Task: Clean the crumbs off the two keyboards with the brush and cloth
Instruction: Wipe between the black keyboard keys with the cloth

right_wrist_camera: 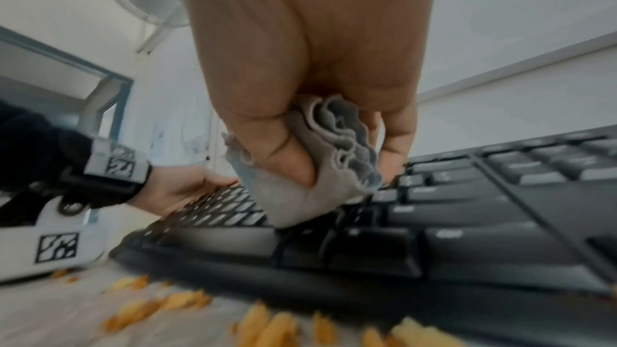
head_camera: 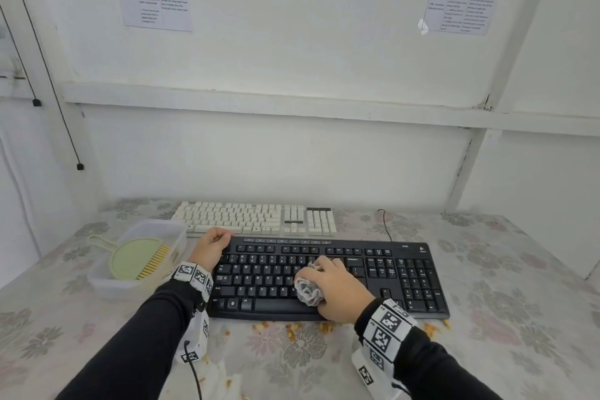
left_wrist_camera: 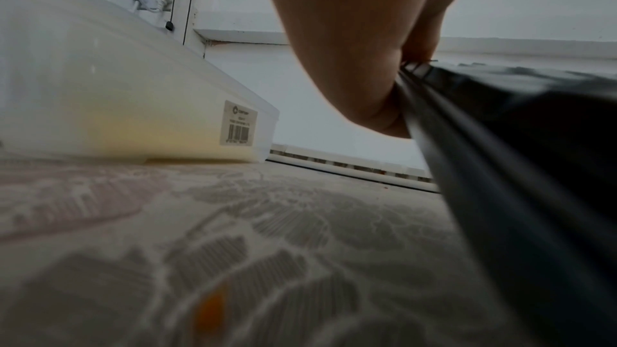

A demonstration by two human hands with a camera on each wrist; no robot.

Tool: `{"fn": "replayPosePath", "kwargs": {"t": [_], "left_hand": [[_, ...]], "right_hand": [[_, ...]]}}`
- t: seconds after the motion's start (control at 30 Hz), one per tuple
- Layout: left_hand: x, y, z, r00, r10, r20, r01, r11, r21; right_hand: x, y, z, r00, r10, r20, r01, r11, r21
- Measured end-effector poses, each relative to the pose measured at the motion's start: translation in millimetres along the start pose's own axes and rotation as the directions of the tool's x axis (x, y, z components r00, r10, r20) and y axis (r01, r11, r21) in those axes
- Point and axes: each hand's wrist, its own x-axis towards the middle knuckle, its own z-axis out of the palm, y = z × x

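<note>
A black keyboard (head_camera: 357, 273) lies across the middle of the table, with a white keyboard (head_camera: 256, 217) behind it. My right hand (head_camera: 337, 291) grips a bunched grey cloth (head_camera: 308, 291) and presses it on the black keyboard's middle keys (right_wrist_camera: 467, 210); the cloth (right_wrist_camera: 320, 168) shows folded between thumb and fingers. My left hand (head_camera: 212, 245) curls over the black keyboard's far left corner and holds it (left_wrist_camera: 367, 67). A green brush (head_camera: 136, 258) with yellow bristles lies in a clear plastic tub (head_camera: 107, 282) on the left.
Orange crumbs (head_camera: 292, 331) lie scattered on the flowered tablecloth along the black keyboard's front edge (right_wrist_camera: 267, 326). The tub (left_wrist_camera: 133, 89) stands close to my left hand. A black cable (head_camera: 386, 224) runs back from the keyboard. White walls close in behind.
</note>
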Motion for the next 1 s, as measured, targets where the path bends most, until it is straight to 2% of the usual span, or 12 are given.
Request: {"fn": "replayPosePath", "kwargs": {"t": [0.1,0.2,0.4,0.57,0.67,0.77,0.9,1.0], "left_hand": [[0,0,1,1.000,0.003,-0.002,-0.003,1.000,0.012],[1,0,0,1.000,0.004,-0.010,-0.003,1.000,0.012],[4,-2,2,1.000,0.016,-0.020,-0.016,1.000,0.019],[7,-5,0,1.000,0.013,-0.020,-0.012,0.999,0.031],[9,-8,-1,1.000,0.007,-0.022,-0.006,0.999,0.033],[10,-8,-2,1.000,0.007,-0.023,-0.006,0.999,0.041],[9,-7,-1,1.000,0.004,-0.022,-0.003,0.999,0.041],[10,-8,-2,1.000,0.006,-0.023,-0.005,0.999,0.045]], "right_hand": [[-4,13,-2,0.999,0.030,-0.014,-0.029,0.998,0.058],[-12,31,-4,0.998,0.039,-0.050,-0.038,0.999,0.027],[-43,77,-20,0.981,0.182,-0.063,-0.182,0.983,0.009],[-70,119,-27,0.929,0.354,-0.109,-0.352,0.935,0.041],[-77,127,-30,0.904,0.417,-0.098,-0.415,0.909,0.041],[-74,128,-29,0.893,0.431,-0.130,-0.425,0.902,0.074],[-64,116,-25,0.945,0.296,-0.140,-0.272,0.948,0.166],[-65,118,-24,0.945,0.303,-0.123,-0.278,0.942,0.187]]}}
